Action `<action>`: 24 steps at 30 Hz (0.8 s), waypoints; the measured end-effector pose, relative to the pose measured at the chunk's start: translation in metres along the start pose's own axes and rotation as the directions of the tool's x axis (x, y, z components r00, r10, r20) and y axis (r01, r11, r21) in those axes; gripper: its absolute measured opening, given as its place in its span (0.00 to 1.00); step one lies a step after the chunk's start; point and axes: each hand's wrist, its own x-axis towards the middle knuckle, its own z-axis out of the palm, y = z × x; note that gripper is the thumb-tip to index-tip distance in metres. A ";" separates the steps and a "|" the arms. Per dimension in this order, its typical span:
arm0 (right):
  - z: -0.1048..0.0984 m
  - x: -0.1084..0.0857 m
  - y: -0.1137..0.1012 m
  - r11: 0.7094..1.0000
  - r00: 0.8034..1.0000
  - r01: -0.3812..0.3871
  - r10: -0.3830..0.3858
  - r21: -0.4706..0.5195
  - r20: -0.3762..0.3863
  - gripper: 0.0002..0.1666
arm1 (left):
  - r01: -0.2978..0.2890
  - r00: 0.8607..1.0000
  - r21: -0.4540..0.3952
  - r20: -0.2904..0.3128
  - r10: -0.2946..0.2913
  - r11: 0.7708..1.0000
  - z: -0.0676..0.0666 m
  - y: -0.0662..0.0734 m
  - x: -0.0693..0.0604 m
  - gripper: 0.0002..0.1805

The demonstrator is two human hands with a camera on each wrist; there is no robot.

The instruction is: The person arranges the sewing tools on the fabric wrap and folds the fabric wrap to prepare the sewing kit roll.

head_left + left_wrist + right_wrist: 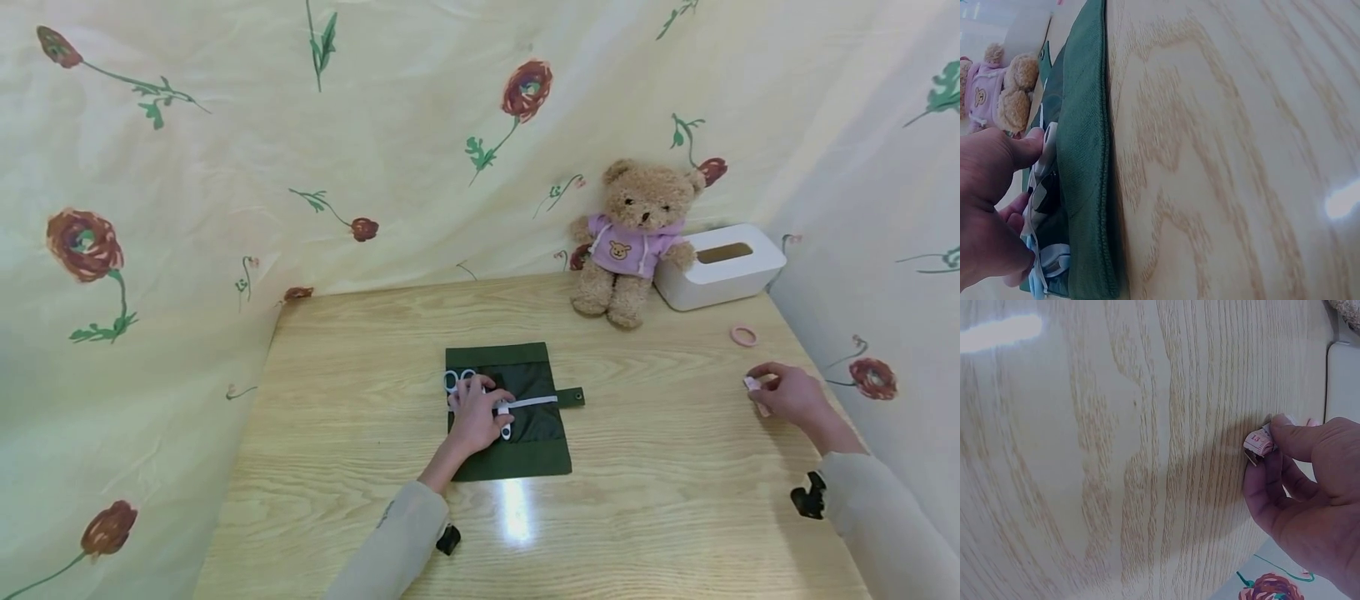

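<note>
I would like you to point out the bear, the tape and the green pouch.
Bear (621,248): head view, front of its hoodie.
Tape (1259,442): right wrist view, its printed side.
Green pouch (525,457): head view, its near flap.

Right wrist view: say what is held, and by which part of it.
The right hand holds the tape, pinched behind the uncovered part marked 13.

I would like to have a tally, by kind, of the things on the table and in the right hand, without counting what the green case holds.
Soft toys: 1 (teddy bear)
Containers: 2 (green case, white box)
Rings: 1 (pink ring)
Measuring tapes: 1 (measuring tape, in the right hand)
Total: 5
</note>
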 end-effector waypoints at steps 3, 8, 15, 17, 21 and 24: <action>0.001 0.000 0.000 1.000 1.000 -0.002 0.002 -0.004 0.001 0.18 | 0.007 1.000 0.007 0.004 -0.007 1.000 0.000 0.001 0.000 0.10; 0.001 -0.001 -0.002 1.000 1.000 0.008 -0.008 -0.023 -0.008 0.19 | 0.014 1.000 0.014 0.012 -0.014 1.000 -0.002 0.003 0.000 0.10; 0.000 -0.003 -0.006 0.999 0.999 0.001 -0.003 -0.049 -0.033 0.16 | 0.017 1.000 0.014 0.005 -0.017 1.000 -0.002 0.005 0.002 0.09; 0.000 -0.004 -0.007 0.999 0.999 -0.002 0.000 -0.050 -0.032 0.15 | 0.017 1.000 0.015 0.000 -0.017 1.000 -0.001 0.005 0.002 0.09; 0.001 -0.005 -0.008 0.999 0.999 0.000 -0.002 -0.049 -0.033 0.13 | 0.018 1.000 0.015 0.000 -0.018 1.000 -0.001 0.005 0.001 0.09; 0.002 -0.005 -0.009 1.000 1.000 -0.016 0.016 -0.026 -0.020 0.13 | 0.011 1.000 0.003 -0.005 -0.011 1.000 -0.002 0.005 0.000 0.08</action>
